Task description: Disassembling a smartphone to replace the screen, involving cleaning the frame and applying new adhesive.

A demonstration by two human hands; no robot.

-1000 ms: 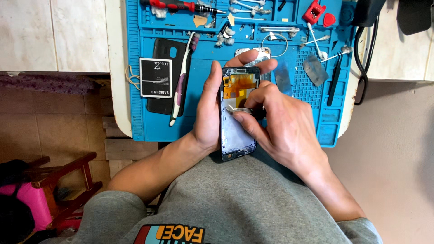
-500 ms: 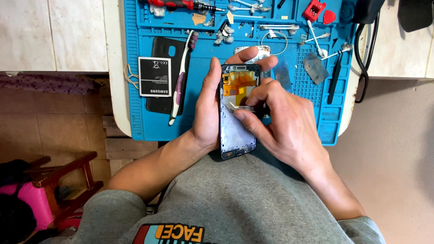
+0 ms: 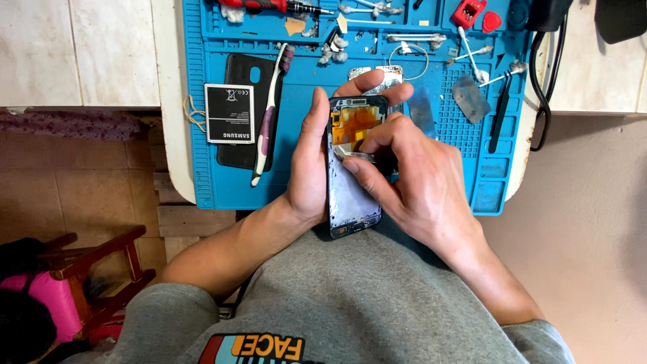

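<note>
Blue repair mat point(image 3: 202, 135) on a white table is seen at 12 o'clock, strewn with tools. An opened phone frame point(image 3: 354, 168) is held over the lap, long axis 12-to-6. The left hand point(image 3: 310, 168) is wrapped around its 9 o'clock edge, fingers curled over the top. A metal pry tool point(image 3: 352, 154) is pinched by the right hand point(image 3: 411, 182), tip at mid-frame. A battery point(image 3: 230, 113) and toothbrush point(image 3: 269, 111) lie at 10 o'clock.

White rounded-edge table point(image 3: 172, 135) carries a blue silicone repair mat point(image 3: 306, 74). On mat: black plastic phone back cover point(image 3: 237, 67), white-labelled flat battery point(image 3: 229, 113) on it, purple-and-white toothbrush point(image 3: 268, 116), red-handled screwdriver point(image 3: 269, 5), black tweezers point(image 3: 500, 111), cotton swabs point(image 3: 472, 54).
</note>
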